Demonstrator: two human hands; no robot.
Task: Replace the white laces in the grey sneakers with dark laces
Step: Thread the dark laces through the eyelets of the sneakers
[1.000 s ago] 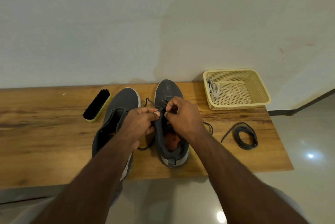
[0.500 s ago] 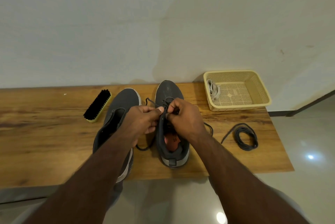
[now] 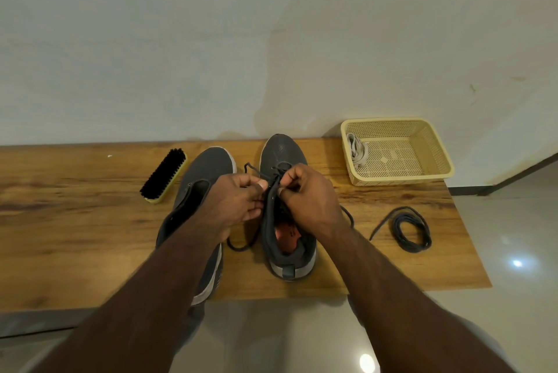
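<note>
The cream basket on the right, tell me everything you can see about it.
The basket is a shallow rectangular tray of cream-coloured plastic, as it looks, with perforated mesh walls and floor and a smooth rolled rim. It sits upright at the far right of the wooden table, close to the wall. Inside, against its left wall, lies a bundle of white laces; the rest of its floor shows bare. Neither hand touches it, and the coiled dark lace lies apart, nearer the front edge.

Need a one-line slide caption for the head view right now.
Both hands, left hand and right hand, thread a dark lace into the right-side grey sneaker.
</note>
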